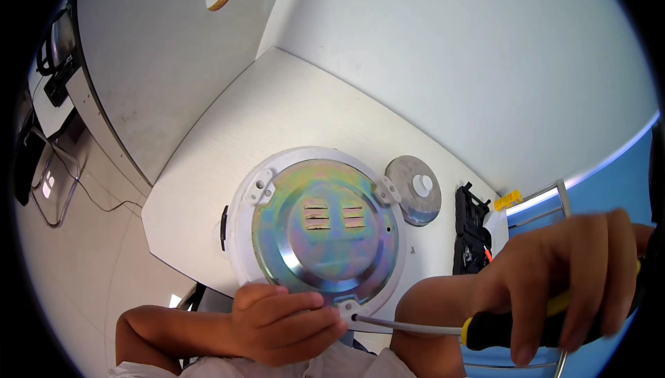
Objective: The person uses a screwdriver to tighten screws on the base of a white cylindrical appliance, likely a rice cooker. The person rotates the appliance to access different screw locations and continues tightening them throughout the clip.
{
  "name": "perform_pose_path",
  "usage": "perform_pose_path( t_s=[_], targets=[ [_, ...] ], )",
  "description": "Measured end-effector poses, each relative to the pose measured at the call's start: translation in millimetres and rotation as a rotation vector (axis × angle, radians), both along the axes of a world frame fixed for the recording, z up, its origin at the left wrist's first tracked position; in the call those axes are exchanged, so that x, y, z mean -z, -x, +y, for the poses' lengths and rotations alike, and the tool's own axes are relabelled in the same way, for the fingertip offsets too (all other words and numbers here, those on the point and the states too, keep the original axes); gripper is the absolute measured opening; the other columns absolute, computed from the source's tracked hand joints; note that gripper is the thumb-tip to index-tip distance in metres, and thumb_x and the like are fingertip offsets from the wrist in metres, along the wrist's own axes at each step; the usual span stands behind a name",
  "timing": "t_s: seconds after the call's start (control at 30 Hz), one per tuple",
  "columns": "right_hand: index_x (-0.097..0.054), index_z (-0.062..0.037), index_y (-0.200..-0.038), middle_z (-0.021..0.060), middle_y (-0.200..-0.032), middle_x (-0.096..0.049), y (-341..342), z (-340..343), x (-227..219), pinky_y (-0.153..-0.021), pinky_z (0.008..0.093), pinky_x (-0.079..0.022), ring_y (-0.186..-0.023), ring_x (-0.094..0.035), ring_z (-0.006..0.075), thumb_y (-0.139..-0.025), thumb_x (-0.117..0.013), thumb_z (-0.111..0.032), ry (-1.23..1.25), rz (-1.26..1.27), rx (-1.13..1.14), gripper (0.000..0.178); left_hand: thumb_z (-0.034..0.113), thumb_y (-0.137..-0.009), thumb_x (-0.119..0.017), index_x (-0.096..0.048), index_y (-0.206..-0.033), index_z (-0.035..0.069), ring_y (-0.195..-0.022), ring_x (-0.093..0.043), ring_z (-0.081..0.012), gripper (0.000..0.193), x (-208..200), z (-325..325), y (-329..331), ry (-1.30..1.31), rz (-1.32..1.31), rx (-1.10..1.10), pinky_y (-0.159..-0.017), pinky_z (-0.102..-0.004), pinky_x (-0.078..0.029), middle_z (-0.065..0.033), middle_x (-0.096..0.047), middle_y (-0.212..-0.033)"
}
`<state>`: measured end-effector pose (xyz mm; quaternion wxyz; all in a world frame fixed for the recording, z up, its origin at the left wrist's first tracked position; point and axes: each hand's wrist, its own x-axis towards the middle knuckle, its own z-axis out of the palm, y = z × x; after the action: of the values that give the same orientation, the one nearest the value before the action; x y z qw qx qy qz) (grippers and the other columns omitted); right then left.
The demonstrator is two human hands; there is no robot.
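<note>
A round white appliance [242,260], likely an electric cooker, lies upside down on the table. Its underside is an iridescent metal base plate [332,253] with slots and white feet around the rim. At the near rim, my left hand [287,322] is closed on the appliance, fingertips beside the front foot [348,309]. My right hand [561,281] grips the black and yellow handle of a screwdriver [409,327]. The long shaft points left, and its tip meets the hole in that front foot. Whether a screw sits there I cannot tell.
A glass lid [409,205] with a white knob lies right of the appliance. Farther right is an open black tool case [471,232], with a yellow object [508,200] beyond it. Partition walls [450,66] stand along the far sides of the white table [291,101].
</note>
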<state>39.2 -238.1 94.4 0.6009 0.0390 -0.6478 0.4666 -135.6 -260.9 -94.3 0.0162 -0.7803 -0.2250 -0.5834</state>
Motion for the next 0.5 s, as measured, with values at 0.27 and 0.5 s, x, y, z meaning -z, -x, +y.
perform_pose_path(
  t_s=[0.27, 0.5],
  targets=[
    [-0.056, -0.0073, -0.114, 0.0099, -0.088, -0.058, -7.9, 2.1, 0.9, -0.041, 0.0176, -0.044, -0.05, -0.054, 0.0153, -0.094, -0.062, -0.02, 0.119, -0.049, -0.174, 0.024, 0.018, -0.075, -0.071, -0.072, -0.089, 0.027, -0.088, -0.059, -0.0103, 0.017, -3.7, 3.7, 1.8, -0.011, 0.044, 0.027, -0.086, -0.0302, -0.036, 0.0104, -0.068, -0.094],
    [-0.055, -0.0072, -0.115, 0.0098, -0.085, -0.058, -12.7, 5.8, 4.4, -0.04, 0.0181, -0.043, -0.049, -0.053, 0.0149, -0.095, -0.06, -0.02, 0.105, -0.011, -0.217, 0.024, 0.018, -0.075, -0.069, -0.071, -0.09, 0.029, -0.086, -0.058, -0.0092, 0.019, -4.9, 2.6, 0.9, 0.023, 0.049, 0.017, -0.086, -0.0297, -0.036, 0.0126, -0.067, -0.092]
  ],
)
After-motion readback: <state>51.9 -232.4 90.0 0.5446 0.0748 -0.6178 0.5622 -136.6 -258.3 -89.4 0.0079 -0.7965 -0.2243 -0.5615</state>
